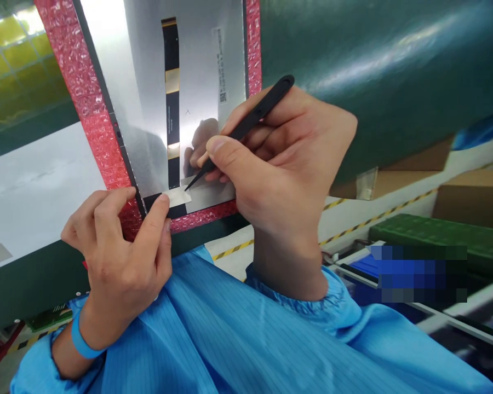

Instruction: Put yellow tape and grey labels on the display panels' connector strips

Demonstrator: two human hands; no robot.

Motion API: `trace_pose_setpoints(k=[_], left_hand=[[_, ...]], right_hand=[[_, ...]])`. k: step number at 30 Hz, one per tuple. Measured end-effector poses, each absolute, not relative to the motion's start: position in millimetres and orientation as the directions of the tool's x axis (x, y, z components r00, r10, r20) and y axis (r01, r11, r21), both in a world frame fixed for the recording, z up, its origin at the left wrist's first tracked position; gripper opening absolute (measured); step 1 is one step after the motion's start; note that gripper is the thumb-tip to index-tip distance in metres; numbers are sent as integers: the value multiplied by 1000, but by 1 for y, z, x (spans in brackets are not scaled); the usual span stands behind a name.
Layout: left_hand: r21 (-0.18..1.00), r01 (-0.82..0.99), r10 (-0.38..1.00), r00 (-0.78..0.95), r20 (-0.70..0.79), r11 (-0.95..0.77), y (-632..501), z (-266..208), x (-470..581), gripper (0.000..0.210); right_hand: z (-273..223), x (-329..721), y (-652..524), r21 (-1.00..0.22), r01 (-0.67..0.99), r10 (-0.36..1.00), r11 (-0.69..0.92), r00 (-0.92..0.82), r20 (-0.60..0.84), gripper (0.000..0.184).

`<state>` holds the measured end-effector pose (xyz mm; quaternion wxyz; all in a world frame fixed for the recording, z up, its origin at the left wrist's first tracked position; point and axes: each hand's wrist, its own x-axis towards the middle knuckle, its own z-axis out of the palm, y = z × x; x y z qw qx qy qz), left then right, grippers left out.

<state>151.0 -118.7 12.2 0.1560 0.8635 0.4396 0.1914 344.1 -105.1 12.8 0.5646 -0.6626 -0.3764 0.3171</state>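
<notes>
My right hand (287, 158) grips black pointed tweezers (257, 112) like a pen. Their tip touches a small pale strip of tape (178, 196) at the lower edge of a silvery display panel (148, 109). With its fingers apart, my left hand (123, 241) rests at the panel's lower left corner, one fingertip pressing the left end of the strip. A black flat ribbon cable (173, 117) with gold bands runs down the panel and ends just above the strip. My right hand hides part of the panel's lower right side.
Pink bubble wrap (88, 104) lies under the panel on a green work surface (312, 44). At left are a white sheet (45, 180) and yellow squares (12, 38) under glossy film. Cardboard (472, 191) and a green crate (439, 235) stand below at right.
</notes>
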Motion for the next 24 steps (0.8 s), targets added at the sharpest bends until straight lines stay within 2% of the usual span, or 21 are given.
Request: trace_pose_setpoints(k=[6,10,14,19,24], left_hand=[[358,704,789,566,238,-613,-121,13,150,36],[288,716,771,590,239,-636,-128,11,163,50],[231,716,753,618,227,-658,-135,7,175,58],[239,773,809,559,182,-587,-140,5,143,55],[192,826,843,490,221,-530,-149,0,120,51]], right_hand=[[7,337,-107,-990,137,777,-15,625,75,26],[6,336,-107,-998,59,741,7,670,44,24],[2,339,-108,-996,61,733,58,675,84,22],[-3,322,-109,-989,141,709,46,692,132,17],[-3,303,-112,-996,86,696,-5,716,58,14]])
